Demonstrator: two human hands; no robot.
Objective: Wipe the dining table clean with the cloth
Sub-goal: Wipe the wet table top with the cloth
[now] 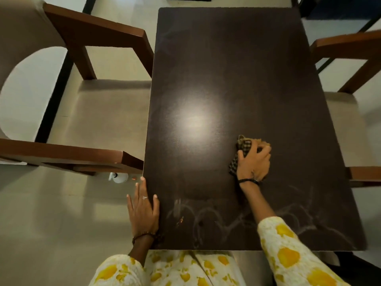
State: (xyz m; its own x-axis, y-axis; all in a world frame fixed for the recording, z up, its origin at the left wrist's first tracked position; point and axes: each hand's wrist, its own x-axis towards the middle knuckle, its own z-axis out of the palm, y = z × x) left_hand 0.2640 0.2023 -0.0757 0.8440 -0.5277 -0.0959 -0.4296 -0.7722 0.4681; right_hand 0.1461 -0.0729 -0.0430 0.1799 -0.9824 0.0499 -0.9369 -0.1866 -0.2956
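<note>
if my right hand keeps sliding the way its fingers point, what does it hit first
Nothing, as far as the picture shows. The right hand grips the cloth, fingers pointing up the dark table, which looks bare to its far edge.

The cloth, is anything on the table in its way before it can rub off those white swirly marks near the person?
Nothing visible is. The right hand presses the cloth on the dark table, and the surface between it and the white smears along the near edge is bare. The left hand rests flat on the table's left edge, off to the side.
</note>
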